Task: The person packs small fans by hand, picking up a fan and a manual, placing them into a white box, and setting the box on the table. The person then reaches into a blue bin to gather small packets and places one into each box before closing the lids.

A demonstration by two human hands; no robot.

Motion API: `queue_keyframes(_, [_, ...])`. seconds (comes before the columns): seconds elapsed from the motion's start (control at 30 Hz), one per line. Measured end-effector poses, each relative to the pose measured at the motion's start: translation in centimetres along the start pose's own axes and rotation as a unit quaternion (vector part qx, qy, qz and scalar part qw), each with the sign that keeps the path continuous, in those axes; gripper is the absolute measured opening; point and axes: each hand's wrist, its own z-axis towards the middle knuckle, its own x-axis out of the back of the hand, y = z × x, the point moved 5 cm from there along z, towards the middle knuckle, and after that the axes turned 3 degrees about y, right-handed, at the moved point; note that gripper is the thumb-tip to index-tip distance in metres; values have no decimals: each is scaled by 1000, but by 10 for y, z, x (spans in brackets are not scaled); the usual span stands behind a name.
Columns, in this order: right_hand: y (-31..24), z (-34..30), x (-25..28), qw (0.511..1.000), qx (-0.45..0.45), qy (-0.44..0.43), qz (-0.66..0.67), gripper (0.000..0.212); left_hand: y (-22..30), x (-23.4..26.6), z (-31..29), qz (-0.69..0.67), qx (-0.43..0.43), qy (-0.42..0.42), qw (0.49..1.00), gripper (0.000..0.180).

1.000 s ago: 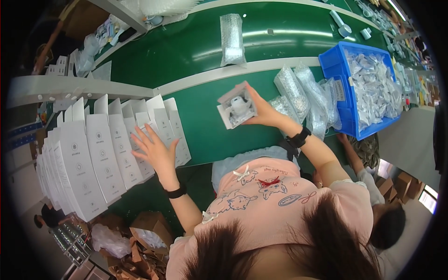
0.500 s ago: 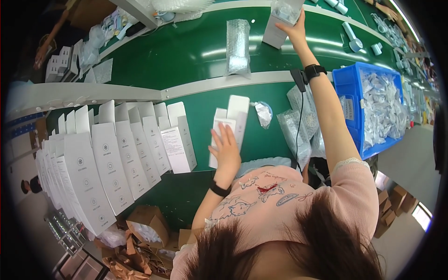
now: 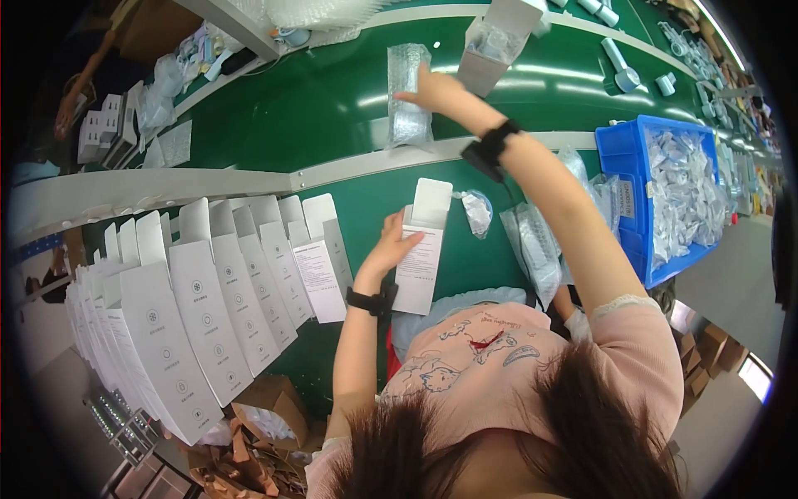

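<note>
A green worktop spreads before the person, and a long green surface runs behind its pale rail. On the person's left, tall white boxes stand in a tight row, many with top flaps raised. At the right stands a blue bin heaped with small silvery-white pouches. Bubble-wrapped bundles lie between the bin and the middle of the worktop, partly behind the right forearm. Beyond the rail, just right of the right hand, an open-topped box holds something in clear wrapping.

Nearer the person, an open carton stands with its back flap up; the left hand grips its upper left edge, thumb across the front, fingers at the side. On the far surface lies a bubble-wrapped package. The right hand is over its upper part, fingers partly spread; whether they have hold of it cannot be told. A small silvery packet lies just right of the carton.
</note>
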Motion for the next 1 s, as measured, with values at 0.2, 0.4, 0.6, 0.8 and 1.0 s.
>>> queue_keyframes(0.2, [11, 34, -45, 996, -26, 76, 48, 94, 56, 17, -15, -130, -5, 75, 989, 72])
queue_keyframes(0.4, [-35, -86, 82, 893, 260, 240, 278, 93, 105, 49, -50, 123, -106, 206, 965, 72])
queue_keyframes(0.6, [1, -180, 89, 624, 120, 192, 748, 82, 113, 21, -44, 70, -137, 267, 951, 62])
queue_keyframes(0.8, [6, -222, 33, 748, 93, 462, 467, 74, 119, -7, -42, 36, -217, 314, 924, 63])
queue_keyframes(1.0, [7, -265, 39, 866, 341, 339, 140, 43, 132, -11, -49, 2, -349, 309, 885, 70])
